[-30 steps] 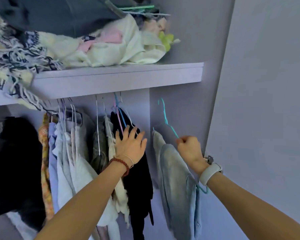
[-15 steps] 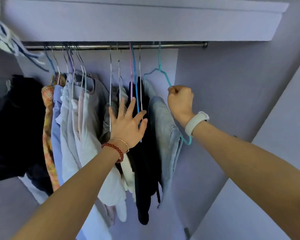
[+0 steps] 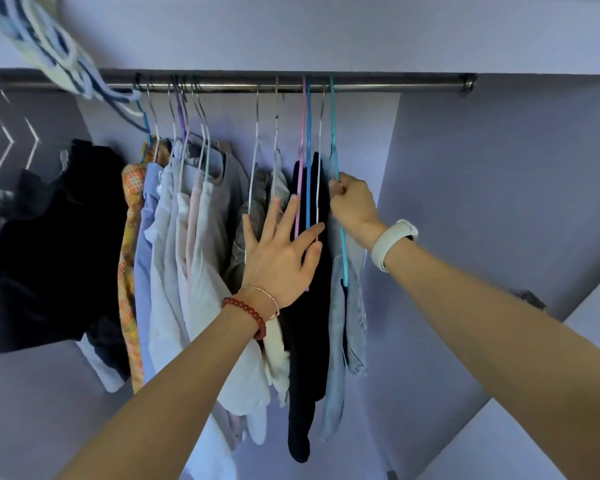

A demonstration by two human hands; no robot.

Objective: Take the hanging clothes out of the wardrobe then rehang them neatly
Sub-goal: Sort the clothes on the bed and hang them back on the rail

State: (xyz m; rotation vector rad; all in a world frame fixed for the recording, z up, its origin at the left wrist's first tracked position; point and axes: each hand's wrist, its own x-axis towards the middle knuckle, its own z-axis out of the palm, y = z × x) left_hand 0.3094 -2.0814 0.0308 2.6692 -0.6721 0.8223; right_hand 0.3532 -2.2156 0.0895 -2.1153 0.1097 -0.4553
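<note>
Clothes [image 3: 201, 244] are hung from the rail [image 3: 378, 85]. Teal hanger [image 3: 342, 251] is gripped by the right hand [image 3: 352, 209]; the left hand [image 3: 279, 258], fingers spread, is pressed against dark garments [image 3: 309, 341].

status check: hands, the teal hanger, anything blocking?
Right hand grips teal hanger, hooked on rail. Left hand open, pressing dark garment aside. Pale blue garment hangs on the hanger; nothing blocking.

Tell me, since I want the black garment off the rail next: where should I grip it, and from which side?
Probably grip the blue hanger, not the black garment: take its bare shank just above the collar, from the front. The left hand already rests open there; the right hand blocks the right side, holding the teal hanger.
</note>
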